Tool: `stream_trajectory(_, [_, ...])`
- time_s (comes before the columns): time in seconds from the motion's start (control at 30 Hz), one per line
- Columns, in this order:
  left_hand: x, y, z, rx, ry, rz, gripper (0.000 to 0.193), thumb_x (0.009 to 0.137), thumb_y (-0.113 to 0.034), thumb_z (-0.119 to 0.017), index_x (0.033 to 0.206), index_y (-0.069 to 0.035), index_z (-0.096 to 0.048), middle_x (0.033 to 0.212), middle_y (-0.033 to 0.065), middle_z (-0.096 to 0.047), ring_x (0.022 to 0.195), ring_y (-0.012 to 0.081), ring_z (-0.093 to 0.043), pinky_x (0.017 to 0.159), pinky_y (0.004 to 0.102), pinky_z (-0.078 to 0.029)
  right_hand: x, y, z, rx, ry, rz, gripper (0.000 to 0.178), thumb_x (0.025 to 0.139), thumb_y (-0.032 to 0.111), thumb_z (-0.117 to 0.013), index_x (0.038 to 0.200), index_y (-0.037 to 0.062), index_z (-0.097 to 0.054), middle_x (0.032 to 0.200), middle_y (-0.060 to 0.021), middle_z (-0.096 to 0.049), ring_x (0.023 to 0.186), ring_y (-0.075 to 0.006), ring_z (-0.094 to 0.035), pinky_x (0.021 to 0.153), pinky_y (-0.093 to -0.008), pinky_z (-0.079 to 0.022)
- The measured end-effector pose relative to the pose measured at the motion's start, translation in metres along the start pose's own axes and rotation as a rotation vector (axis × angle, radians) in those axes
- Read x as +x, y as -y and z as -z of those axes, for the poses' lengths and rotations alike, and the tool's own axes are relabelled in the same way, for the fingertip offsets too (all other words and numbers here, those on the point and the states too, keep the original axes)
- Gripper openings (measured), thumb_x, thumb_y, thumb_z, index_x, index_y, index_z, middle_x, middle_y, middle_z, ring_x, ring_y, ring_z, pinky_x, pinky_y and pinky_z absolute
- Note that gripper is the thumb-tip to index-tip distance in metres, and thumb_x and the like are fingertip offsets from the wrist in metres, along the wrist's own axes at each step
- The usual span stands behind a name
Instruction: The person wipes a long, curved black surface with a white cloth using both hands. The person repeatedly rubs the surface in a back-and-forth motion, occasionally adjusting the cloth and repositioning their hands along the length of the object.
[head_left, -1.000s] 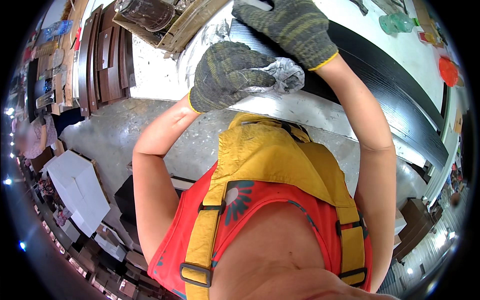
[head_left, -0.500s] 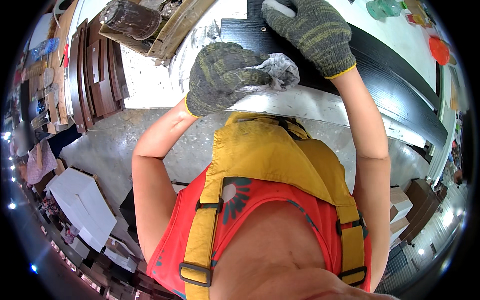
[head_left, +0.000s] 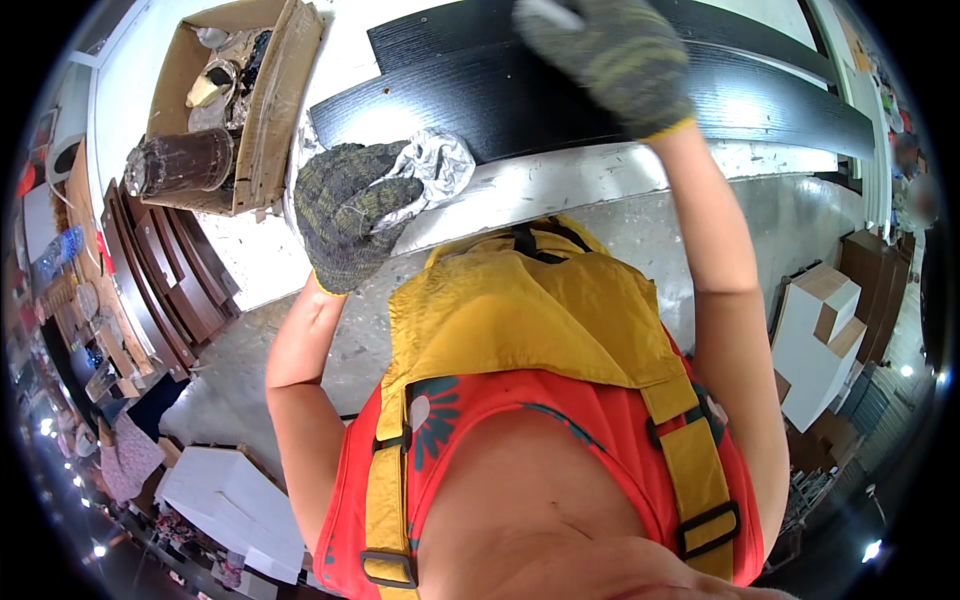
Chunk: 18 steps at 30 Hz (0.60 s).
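"What lies on the desk [head_left: 250,265]?"
"The near board [head_left: 490,110] and, just beyond it, the far board [head_left: 450,35]. A cardboard box [head_left: 273,115] stands left of both."
"And the tub [head_left: 188,162]?"
"At the box's near end, jutting past its left side."
"The grips?"
"The left grip [head_left: 345,215], with the cloth [head_left: 445,172], by the near board's near edge; the right grip [head_left: 612,65] over both boards, farther right."

My hands: 2, left hand [head_left: 350,215] and right hand [head_left: 615,65], 1 glove each. I've got 1 crumpled rag [head_left: 437,168], 1 pale item [head_left: 553,14] (blurred), 2 black boards [head_left: 440,105], 1 cardboard box [head_left: 282,110], 1 brown pot [head_left: 190,163]. Brown boards [head_left: 165,285]: several, overlapping, exact count unclear.
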<state>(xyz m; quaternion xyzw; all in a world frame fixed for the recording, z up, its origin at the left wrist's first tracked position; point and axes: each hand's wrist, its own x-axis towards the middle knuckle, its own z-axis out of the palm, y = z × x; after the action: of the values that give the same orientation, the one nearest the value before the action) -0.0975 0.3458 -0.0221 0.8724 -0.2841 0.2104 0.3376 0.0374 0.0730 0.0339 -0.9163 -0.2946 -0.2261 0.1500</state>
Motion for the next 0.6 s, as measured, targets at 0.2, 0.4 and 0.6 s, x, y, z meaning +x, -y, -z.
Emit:
stream_trajectory(0.2, [-0.004, -0.008, 0.005, -0.003, -0.048, 0.026, 0.026, 0.069, -0.013, -0.079, 0.095, -0.016, -0.077, 0.112, 0.0086, -0.074, 0.103, 0.0290, -0.069, 0.089, 0.0439, -0.051, 0.006, 0.010, 0.002, 0.230, 0.002, -0.195, 0.027, 0.086, 0.032, -0.070, 0.076, 0.0071, -0.068, 0.075, -0.0160, -0.067, 0.072, -0.0350, -0.066, 0.069, -0.0471, -0.052])
stream_trajectory(0.4, [-0.002, 0.004, -0.006, -0.073, -0.027, 0.009, 0.024, 0.070, -0.012, -0.080, 0.094, -0.015, -0.077, 0.112, 0.0085, -0.074, 0.103, 0.0292, -0.069, 0.088, 0.0439, -0.051, -0.006, -0.011, -0.009, -0.048, -0.040, 0.086, 0.023, 0.086, 0.029, -0.070, 0.077, 0.0083, -0.068, 0.075, -0.0155, -0.067, 0.072, -0.0338, -0.066, 0.067, -0.0455, -0.052])
stream_trajectory(0.6, [-0.008, -0.002, 0.001, -0.009, -0.029, 0.032, 0.034, 0.065, -0.013, -0.088, 0.096, -0.014, -0.074, 0.111, 0.0117, -0.072, 0.104, 0.0346, -0.067, 0.094, 0.0477, -0.049, 0.008, 0.014, 0.006, 0.224, 0.032, -0.317, 0.019, 0.084, 0.023, -0.071, 0.075, 0.0073, -0.066, 0.072, -0.0164, -0.065, 0.071, -0.0331, -0.065, 0.065, -0.0462, -0.051])
